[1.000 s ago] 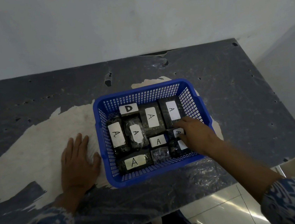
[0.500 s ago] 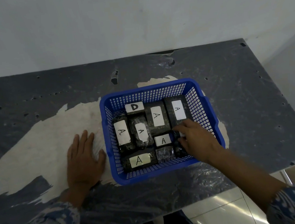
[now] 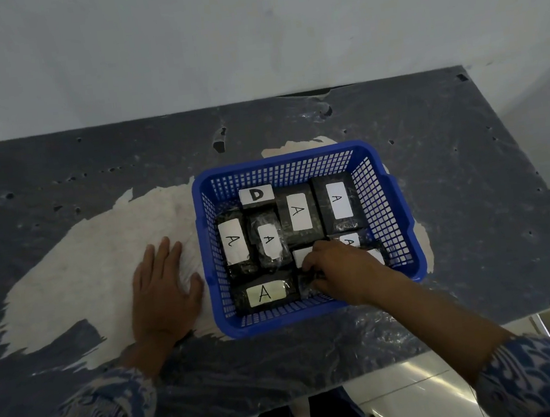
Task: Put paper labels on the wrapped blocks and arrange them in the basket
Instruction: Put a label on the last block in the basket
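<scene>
A blue plastic basket point(image 3: 262, 166) stands on the table and holds several black wrapped blocks with white paper labels. One label reads D point(image 3: 256, 195); the others read A, among them a tall block point(image 3: 298, 212) and a front block point(image 3: 264, 293). My right hand point(image 3: 339, 269) reaches into the basket's front right part, with its fingers curled around a small unlabelled wrapped block point(image 3: 309, 278). It hides part of two small labelled blocks. My left hand point(image 3: 163, 289) lies flat on the table just left of the basket, fingers spread, holding nothing.
The table point(image 3: 453, 188) has a worn dark top with a large pale patch point(image 3: 84, 257) under my left hand. Its far edge meets a white wall, and its right end and front edge drop to a tiled floor point(image 3: 408, 399).
My right hand has moved left from the basket's right side to the front middle and closed over the small unlabelled block. The left hand has stayed flat on the table.
</scene>
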